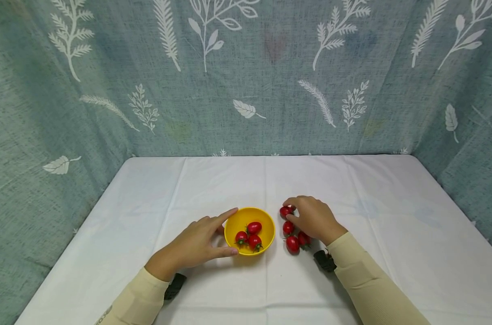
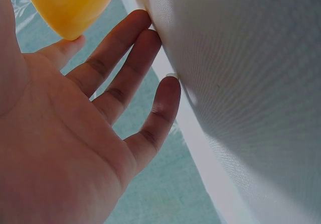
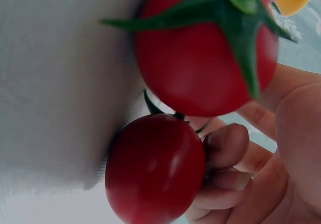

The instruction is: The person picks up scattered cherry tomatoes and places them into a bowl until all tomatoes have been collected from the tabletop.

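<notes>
A yellow bowl [image 1: 270, 239] holds 3 red cherry tomatoes [image 1: 254, 228] with green stems. My left hand [image 1: 199, 242] is spread along the bowl's left side, forefinger and thumb straight against its rim. In the left wrist view, the other fingers [image 2: 120, 96] are extended, their tips at the white cloth. To the bowl's right, my right hand [image 1: 314, 218] has thumb and forefinger around the farthest loose cherry tomato [image 1: 285, 212]. Several more loose tomatoes lie nearer me, among them one [image 1: 292, 245] in front. Two tomatoes [image 3: 155, 169] loom large in the right wrist view, partly covering that hand.
White cloth [image 1: 331, 293] covers the table, with fold lines across it. A grey-green curtain [image 1: 246, 81] with white leaf prints hangs behind and along both sides. Dark wrist-worn devices [image 1: 325, 261] sit under both wrists.
</notes>
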`<state>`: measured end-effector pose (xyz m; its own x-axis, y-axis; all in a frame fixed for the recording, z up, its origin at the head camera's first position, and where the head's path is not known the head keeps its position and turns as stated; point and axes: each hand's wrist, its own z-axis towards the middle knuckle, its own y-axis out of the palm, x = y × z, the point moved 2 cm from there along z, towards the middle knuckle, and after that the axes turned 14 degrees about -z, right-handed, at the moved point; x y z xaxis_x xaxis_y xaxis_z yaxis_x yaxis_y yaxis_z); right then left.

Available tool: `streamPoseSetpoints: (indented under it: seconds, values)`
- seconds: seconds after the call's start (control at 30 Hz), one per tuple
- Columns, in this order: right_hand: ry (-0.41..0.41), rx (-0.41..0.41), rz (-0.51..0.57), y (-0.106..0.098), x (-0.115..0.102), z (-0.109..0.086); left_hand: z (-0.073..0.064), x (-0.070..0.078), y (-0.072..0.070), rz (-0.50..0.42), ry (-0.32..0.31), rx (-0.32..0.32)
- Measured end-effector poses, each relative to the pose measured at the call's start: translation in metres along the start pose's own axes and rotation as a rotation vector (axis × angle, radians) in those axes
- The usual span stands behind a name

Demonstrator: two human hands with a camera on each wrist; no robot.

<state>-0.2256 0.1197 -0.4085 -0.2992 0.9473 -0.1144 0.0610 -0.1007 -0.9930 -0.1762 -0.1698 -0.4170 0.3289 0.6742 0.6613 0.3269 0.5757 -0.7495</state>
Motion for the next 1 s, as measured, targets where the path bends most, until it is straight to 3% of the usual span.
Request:
streamPoseSetpoints:
  seconds: [0.57,1.0]
  values:
    - [-0.036,0.048,0.051,-0.013,-0.011,-0.007,0.0,0.001,0.0,-0.006,-0.007,-0.002]
    - [-0.143,0.193,0.043,-0.024,-0.023,-0.016,0.0,0.001,0.0,-0.006,-0.019,-0.001]
